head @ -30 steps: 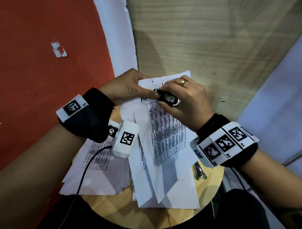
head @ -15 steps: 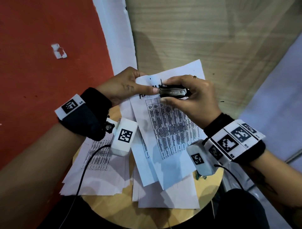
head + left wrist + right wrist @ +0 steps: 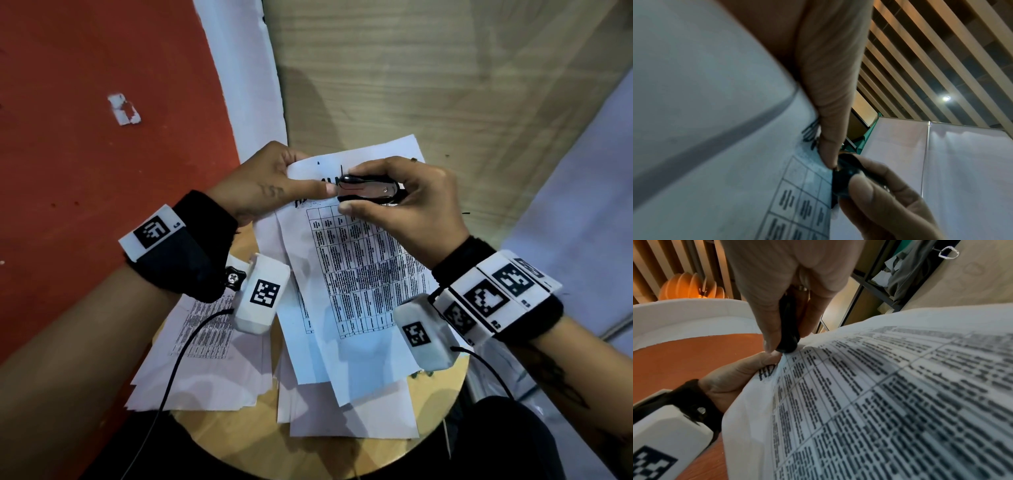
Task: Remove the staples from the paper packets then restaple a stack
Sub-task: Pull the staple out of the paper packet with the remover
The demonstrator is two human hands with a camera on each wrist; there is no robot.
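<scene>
Two hands meet at the top corner of the paper packet (image 3: 356, 274), raised above loose sheets on the round surface (image 3: 239, 435). The right hand (image 3: 407, 205) clamps a black-and-silver stapler (image 3: 368, 188), its long axis running toward the left hand (image 3: 274, 185), which pinches that corner. The printed table is unreadable.

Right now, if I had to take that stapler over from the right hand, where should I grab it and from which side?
Probably the stapler's rear end, coming in from the right. It lies roughly level, its nose at the packet's top corner beside the left hand's thumb, so that end is crowded. The right hand pinches it top and bottom, thumb underneath; its long sides look like the freest surfaces.
</scene>
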